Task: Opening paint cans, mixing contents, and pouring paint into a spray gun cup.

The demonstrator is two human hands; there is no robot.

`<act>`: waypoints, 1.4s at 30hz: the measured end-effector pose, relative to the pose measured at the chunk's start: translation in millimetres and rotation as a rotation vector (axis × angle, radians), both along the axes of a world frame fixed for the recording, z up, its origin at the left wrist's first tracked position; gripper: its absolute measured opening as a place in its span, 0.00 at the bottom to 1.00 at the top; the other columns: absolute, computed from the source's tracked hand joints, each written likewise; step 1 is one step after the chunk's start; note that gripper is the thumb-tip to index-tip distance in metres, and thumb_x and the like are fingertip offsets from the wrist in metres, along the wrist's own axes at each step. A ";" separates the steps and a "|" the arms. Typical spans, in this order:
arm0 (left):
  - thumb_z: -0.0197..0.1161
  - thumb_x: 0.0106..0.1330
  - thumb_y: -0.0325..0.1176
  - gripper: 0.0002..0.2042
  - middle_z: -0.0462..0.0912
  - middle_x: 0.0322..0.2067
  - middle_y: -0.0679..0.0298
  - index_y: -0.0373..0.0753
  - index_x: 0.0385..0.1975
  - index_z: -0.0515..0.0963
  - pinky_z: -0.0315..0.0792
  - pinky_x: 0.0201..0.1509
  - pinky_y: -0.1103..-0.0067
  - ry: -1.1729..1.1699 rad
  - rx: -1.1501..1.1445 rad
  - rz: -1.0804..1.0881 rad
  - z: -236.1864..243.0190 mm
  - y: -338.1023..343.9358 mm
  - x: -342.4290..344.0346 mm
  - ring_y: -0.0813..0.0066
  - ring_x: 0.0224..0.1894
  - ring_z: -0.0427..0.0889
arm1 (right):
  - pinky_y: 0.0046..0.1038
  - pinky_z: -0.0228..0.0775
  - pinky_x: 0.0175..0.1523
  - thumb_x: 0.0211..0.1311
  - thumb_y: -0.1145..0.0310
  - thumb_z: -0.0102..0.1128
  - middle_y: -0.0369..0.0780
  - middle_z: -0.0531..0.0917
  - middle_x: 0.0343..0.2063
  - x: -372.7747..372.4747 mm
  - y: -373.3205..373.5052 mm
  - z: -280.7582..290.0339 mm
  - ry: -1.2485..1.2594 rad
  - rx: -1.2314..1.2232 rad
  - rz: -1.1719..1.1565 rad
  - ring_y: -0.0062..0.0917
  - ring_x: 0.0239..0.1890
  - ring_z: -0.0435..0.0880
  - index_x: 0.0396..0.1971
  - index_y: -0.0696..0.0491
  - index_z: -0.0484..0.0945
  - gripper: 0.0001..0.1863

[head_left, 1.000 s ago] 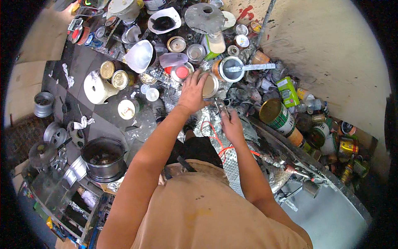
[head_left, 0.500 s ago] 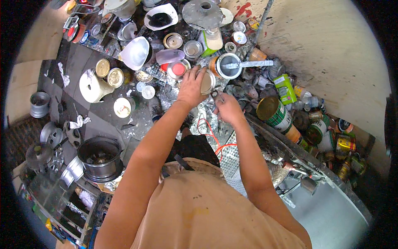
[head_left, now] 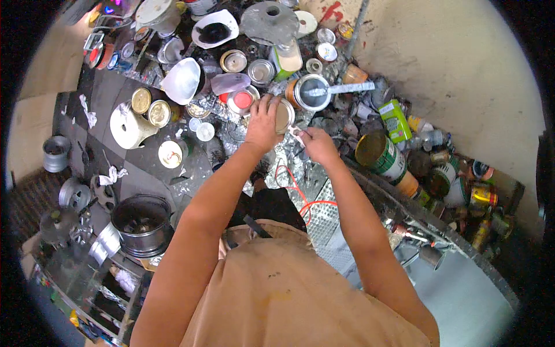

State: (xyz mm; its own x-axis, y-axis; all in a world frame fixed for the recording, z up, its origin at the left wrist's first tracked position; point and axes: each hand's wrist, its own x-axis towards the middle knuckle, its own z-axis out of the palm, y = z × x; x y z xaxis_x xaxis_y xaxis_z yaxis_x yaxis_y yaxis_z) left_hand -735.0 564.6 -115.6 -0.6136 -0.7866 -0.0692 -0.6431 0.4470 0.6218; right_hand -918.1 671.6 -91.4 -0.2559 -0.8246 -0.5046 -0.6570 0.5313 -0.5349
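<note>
My left hand [head_left: 265,126] grips the side of a round paint can [head_left: 283,115], its fingers curled over the near-left rim. The can's top looks tan-brown inside a silvery rim. At the can's near-right edge, my right hand [head_left: 319,146] pinches a small, pale metal tool [head_left: 296,134] whose tip meets or nearly meets the rim. Its exact kind is too small to make out. Touching distance from my left fingers is a can with a red centre [head_left: 243,100]. Just beyond to the right stands an open can of grey paint [head_left: 313,92] with a paint-coated stirring stick [head_left: 350,88] across it.
Several cans and white cups, one a paper cup [head_left: 181,81], crowd the far bench. A paper roll [head_left: 128,124] stands left. An orange cord [head_left: 298,188] lies below my hands. Discarded tins, including a large green-and-white can [head_left: 381,157], pile up at right. A dark wheel rim [head_left: 141,222] sits lower left.
The whole view has shifted slightly. My right hand has turned a little, and the tool in it now shows paler at the can's rim. My left hand keeps its hold on the can.
</note>
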 end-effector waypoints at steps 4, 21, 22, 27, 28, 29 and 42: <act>0.84 0.35 0.32 0.58 0.63 0.70 0.47 0.42 0.74 0.60 0.60 0.78 0.52 0.001 0.033 -0.001 -2.8 -1.3 -4.1 0.36 0.72 0.62 | 0.51 0.76 0.50 0.74 0.50 0.58 0.57 0.86 0.39 -0.3 4.2 -1.8 -0.198 0.069 -0.166 0.56 0.44 0.85 0.39 0.59 0.86 0.23; 0.82 0.35 0.33 0.55 0.64 0.69 0.46 0.40 0.73 0.62 0.58 0.78 0.50 0.064 0.017 0.033 -4.1 -2.0 -8.3 0.37 0.71 0.61 | 0.53 0.78 0.49 0.72 0.53 0.59 0.55 0.88 0.37 6.1 -9.4 14.8 -0.046 0.061 -0.051 0.55 0.42 0.87 0.41 0.55 0.87 0.19; 0.81 0.35 0.33 0.55 0.64 0.69 0.46 0.39 0.72 0.62 0.57 0.78 0.50 0.032 0.036 0.037 -3.2 1.9 -4.2 0.37 0.71 0.62 | 0.52 0.78 0.48 0.72 0.53 0.60 0.55 0.87 0.36 14.9 -9.3 21.0 0.067 0.054 -0.027 0.56 0.40 0.86 0.41 0.55 0.87 0.19; 0.81 0.36 0.33 0.55 0.64 0.68 0.45 0.38 0.72 0.62 0.56 0.78 0.50 0.043 -0.015 0.007 -3.2 -6.2 -8.8 0.36 0.70 0.62 | 0.50 0.77 0.45 0.74 0.49 0.59 0.54 0.87 0.34 0.3 4.6 -5.7 -0.173 -0.033 -0.120 0.55 0.39 0.86 0.42 0.56 0.85 0.22; 0.81 0.36 0.33 0.55 0.64 0.68 0.45 0.38 0.73 0.62 0.56 0.78 0.50 0.049 -0.056 -0.002 -4.2 -5.4 -9.8 0.36 0.70 0.62 | 0.50 0.77 0.45 0.74 0.49 0.59 0.54 0.87 0.34 -3.8 7.2 -9.9 -0.177 -0.030 -0.131 0.55 0.39 0.86 0.42 0.56 0.85 0.22; 0.81 0.36 0.34 0.55 0.64 0.68 0.44 0.38 0.73 0.62 0.56 0.78 0.50 0.011 -0.027 0.003 -4.8 -3.3 -10.5 0.37 0.71 0.62 | 0.50 0.77 0.44 0.74 0.48 0.59 0.54 0.87 0.34 -8.5 9.2 -14.3 -0.194 -0.029 -0.091 0.55 0.39 0.86 0.40 0.56 0.84 0.23; 0.83 0.38 0.32 0.55 0.63 0.67 0.43 0.42 0.73 0.61 0.59 0.75 0.49 0.027 -0.029 -0.030 2.6 -5.1 -14.6 0.34 0.70 0.62 | 0.42 0.76 0.40 0.82 0.48 0.47 0.49 0.85 0.28 19.6 25.4 -74.6 -0.333 -0.167 -0.201 0.40 0.32 0.87 0.49 0.57 0.77 0.24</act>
State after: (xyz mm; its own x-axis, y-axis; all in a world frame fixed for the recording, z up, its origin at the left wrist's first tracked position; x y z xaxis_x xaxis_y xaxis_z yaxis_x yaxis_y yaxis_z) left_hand -749.6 559.5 -113.0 -0.6387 -0.7689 -0.0292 -0.6118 0.4844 0.6253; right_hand -898.4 696.9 -166.0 -0.2652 -0.8524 -0.4507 -0.3258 0.5191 -0.7902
